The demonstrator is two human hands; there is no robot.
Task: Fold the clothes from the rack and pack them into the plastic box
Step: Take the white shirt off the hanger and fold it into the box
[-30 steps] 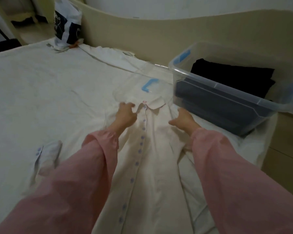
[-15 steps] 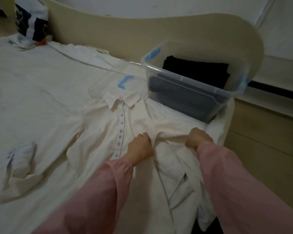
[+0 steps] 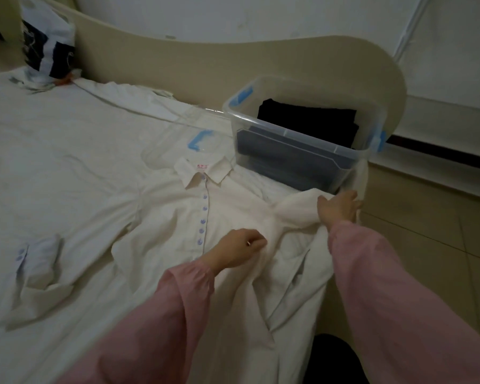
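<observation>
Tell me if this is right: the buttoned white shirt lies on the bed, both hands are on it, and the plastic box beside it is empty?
No: the head view shows dark folded clothes in the plastic box. The white shirt, bed, left hand and right hand are as you say.

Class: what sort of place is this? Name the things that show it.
Probably a bedroom: a sheeted bed with a curved headboard, a white shirt spread on it, and a plastic box of folded dark clothes.
</observation>
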